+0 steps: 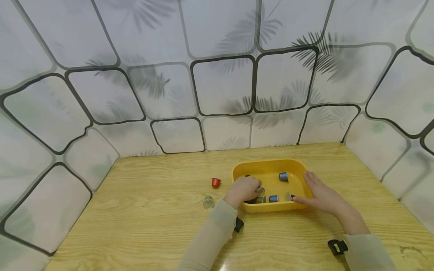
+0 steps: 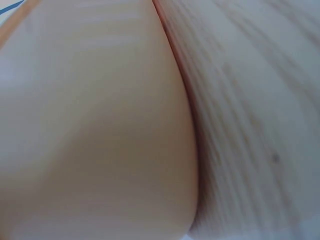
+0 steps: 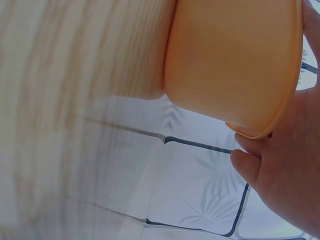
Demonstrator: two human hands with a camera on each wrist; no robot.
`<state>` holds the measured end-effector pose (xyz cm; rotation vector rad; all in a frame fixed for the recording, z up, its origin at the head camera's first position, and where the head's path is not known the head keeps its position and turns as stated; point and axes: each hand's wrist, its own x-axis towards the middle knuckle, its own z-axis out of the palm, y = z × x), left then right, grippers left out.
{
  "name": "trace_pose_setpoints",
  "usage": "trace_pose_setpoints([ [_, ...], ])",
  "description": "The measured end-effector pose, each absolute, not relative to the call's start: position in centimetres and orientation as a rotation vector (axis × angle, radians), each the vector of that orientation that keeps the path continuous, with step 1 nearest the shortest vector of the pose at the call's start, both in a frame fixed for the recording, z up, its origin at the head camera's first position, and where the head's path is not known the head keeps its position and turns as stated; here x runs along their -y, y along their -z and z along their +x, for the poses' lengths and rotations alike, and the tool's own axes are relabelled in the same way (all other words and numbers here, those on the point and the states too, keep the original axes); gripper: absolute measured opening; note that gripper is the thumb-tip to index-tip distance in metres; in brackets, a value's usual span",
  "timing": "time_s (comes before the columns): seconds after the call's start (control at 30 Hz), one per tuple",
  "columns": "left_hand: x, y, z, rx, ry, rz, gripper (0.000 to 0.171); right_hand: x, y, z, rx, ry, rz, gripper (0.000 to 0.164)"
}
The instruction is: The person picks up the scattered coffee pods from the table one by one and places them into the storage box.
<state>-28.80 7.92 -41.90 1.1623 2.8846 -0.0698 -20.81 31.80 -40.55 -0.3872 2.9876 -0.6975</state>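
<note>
A yellow plastic tray [image 1: 271, 207] holds several small coffee capsules. My left hand [image 1: 243, 191] reaches over the tray's left end, fingers bent down among them. A silvery capsule [image 1: 260, 190] is right at its fingertips; I cannot tell whether they pinch it. Beside it lie a greenish capsule [image 1: 260, 200] and a blue capsule [image 1: 273, 198]; another blue capsule [image 1: 283, 176] sits farther back. My right hand [image 1: 323, 197] grips the tray's right front corner, thumb over the front rim, near a pale capsule [image 1: 288, 197]. The right wrist view shows its fingers along the rim.
On the wooden table [image 1: 142, 210], left of the tray, lie a red capsule [image 1: 216, 183] and a pale green capsule [image 1: 208, 202]. A patterned curtain [image 1: 223, 86] rises behind the table and at both sides.
</note>
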Motion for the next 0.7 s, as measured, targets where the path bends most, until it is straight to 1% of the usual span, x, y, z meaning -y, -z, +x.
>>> trace_pose_setpoints([
  [0.07, -7.9, 41.75, -28.71, -2.886, 0.069, 1.17, 0.012, -31.77, 40.51, -20.77, -2.992, 0.694, -0.387, 0.101],
  [0.27, -7.81, 41.39, -28.46, -2.899, 0.03, 1.206, 0.022, -31.82, 40.5, -20.77, -3.005, 0.687, -0.395, 0.1],
  [0.4, -7.75, 41.39, -28.48, -2.896, -0.006, 1.203, 0.024, -31.86, 40.68, -20.86, -3.004, 0.681, -0.391, 0.1],
  [0.57, -7.71, 41.44, -28.53, -2.897, -0.033, 1.214, 0.024, -31.8, 40.7, -20.87, -3.003, 0.683, -0.395, 0.1],
  [0.7, -7.69, 41.45, -28.53, -2.908, -0.05, 1.215, 0.019, -31.77, 40.57, -20.78, -3.006, 0.674, -0.391, 0.1],
])
